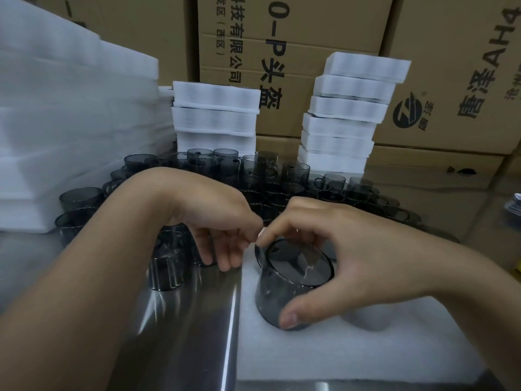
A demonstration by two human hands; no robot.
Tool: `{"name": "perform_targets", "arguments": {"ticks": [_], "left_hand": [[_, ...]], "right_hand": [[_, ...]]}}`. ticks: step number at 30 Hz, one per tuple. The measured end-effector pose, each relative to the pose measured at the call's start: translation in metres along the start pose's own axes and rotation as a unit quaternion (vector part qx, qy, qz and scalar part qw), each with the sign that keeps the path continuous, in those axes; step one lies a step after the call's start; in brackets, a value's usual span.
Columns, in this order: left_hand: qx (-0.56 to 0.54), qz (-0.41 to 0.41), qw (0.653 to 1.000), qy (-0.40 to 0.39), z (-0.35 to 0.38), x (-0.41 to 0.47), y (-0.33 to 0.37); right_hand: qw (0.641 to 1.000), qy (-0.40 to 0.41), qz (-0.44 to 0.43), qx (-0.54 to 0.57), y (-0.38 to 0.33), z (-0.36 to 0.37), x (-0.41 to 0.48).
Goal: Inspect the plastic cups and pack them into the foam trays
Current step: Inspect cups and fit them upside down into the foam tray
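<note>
Cartons [296, 38] of brown board, black-printed, walling off the back. Against them two stacks [217, 117] [349, 108] of white foam blocks, ridged at the edges; at far left a taller, softer foam pile [56, 122]. Crowded in front, barring reach to the stacks: cups [253, 176], smoky grey, see-through, cylindrical, some handled, on a glossy steel table [180, 334]. Nearest, a white fibrous foam tray [366, 351] with a round recess [369, 320]. On the tray, tilted, flat base up: one cup [293, 280], gripped by right hand [346, 249], thumb low on the near wall, fingers arched over the far edge. Left hand [220, 230] just beside, fingers curled downward over the table; cannot tell whether pinching anything.
</note>
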State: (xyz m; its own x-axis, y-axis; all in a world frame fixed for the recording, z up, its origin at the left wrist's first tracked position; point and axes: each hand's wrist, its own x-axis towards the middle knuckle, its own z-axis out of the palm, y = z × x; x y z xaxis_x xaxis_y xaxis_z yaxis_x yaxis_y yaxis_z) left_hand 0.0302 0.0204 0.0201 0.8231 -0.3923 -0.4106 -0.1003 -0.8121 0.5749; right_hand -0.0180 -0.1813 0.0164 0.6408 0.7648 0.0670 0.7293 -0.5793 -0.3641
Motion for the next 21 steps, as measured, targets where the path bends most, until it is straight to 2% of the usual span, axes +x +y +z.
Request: {"name": "perform_targets", "arguments": {"ticks": [8, 21], "left_hand": [[0.047, -0.014, 0.983, -0.175, -0.002, -0.012, -0.004], [0.050, -0.008, 0.976, -0.210, -0.004, -0.012, -0.003]], "right_hand": [[1.000, -0.008, -0.012, 0.017, -0.001, 0.000, 0.000], [0.999, -0.045, 0.016, 0.021, -0.003, 0.005, 0.008]]}}
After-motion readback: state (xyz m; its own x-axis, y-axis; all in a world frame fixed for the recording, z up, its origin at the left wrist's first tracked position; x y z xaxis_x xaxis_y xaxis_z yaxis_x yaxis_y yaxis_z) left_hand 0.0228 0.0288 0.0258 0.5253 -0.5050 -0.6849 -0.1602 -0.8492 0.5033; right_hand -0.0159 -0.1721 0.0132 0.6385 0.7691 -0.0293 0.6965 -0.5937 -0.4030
